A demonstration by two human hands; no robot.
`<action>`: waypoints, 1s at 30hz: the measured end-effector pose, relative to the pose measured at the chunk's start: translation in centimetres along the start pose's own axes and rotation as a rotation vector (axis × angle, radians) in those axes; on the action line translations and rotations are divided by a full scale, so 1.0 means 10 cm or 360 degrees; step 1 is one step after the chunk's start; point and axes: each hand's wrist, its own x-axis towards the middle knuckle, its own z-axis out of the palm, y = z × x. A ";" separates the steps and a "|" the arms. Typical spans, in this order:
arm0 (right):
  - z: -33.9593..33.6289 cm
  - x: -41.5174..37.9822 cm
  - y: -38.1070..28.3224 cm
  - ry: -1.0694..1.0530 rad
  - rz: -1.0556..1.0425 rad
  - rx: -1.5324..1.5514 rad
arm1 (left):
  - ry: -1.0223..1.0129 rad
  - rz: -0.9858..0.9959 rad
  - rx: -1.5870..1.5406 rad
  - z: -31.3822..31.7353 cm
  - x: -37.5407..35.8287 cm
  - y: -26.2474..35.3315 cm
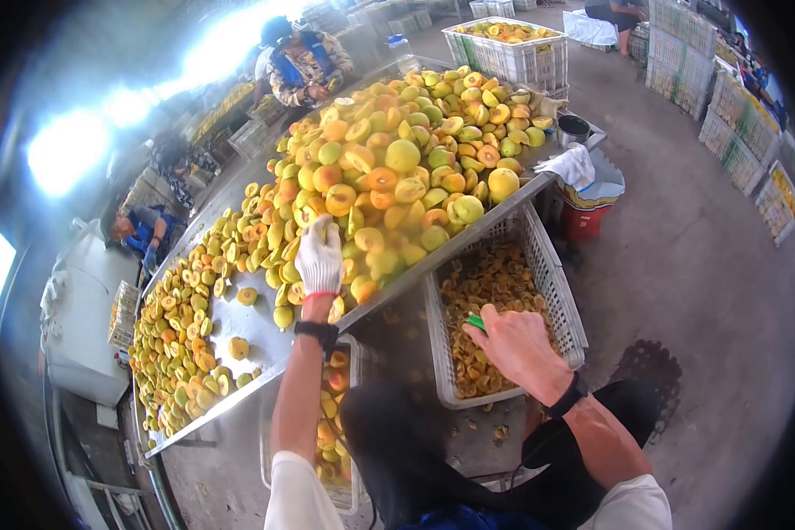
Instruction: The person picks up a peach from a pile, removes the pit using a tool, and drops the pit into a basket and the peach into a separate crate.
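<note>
My left hand [319, 256], in a white knitted glove, reaches into the heap of halved yellow peaches [382, 179] on the metal table. Its fingers are curled around a peach half [306, 215] at the near side of the heap, partly hidden by the glove. My bare right hand [519, 344] is closed around a small tool with a green handle [476, 322]; its working end cannot be made out. Below that hand stands a white plastic crate [560, 291] holding many brown peach pits [468, 353].
The tilted metal table [238, 309] has a raised rim. Another crate [355, 424] with peaches stands by my left knee. A metal cup [573, 130] and a cloth [571, 166] sit at the right corner. A co-worker [305, 66] works across the table; stacked crates [680, 53] stand behind.
</note>
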 end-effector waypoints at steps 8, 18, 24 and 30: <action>0.03 0.28 0.09 0.0153 -0.0036 0.0082 | -0.0227 0.0366 0.0704 0.62 0.87 -0.08; -0.08 0.27 -0.14 0.0229 -0.0074 0.0179 | -0.0083 -0.0239 -0.0061 0.49 0.48 -0.62; -0.15 0.25 -0.43 0.0130 -0.0109 0.0415 | -0.0281 -0.0476 -0.1044 -0.49 -0.09 0.17; -0.06 0.22 -0.75 0.0243 -0.0276 0.0772 | -0.0464 -0.0854 -0.1733 -0.86 -0.90 0.90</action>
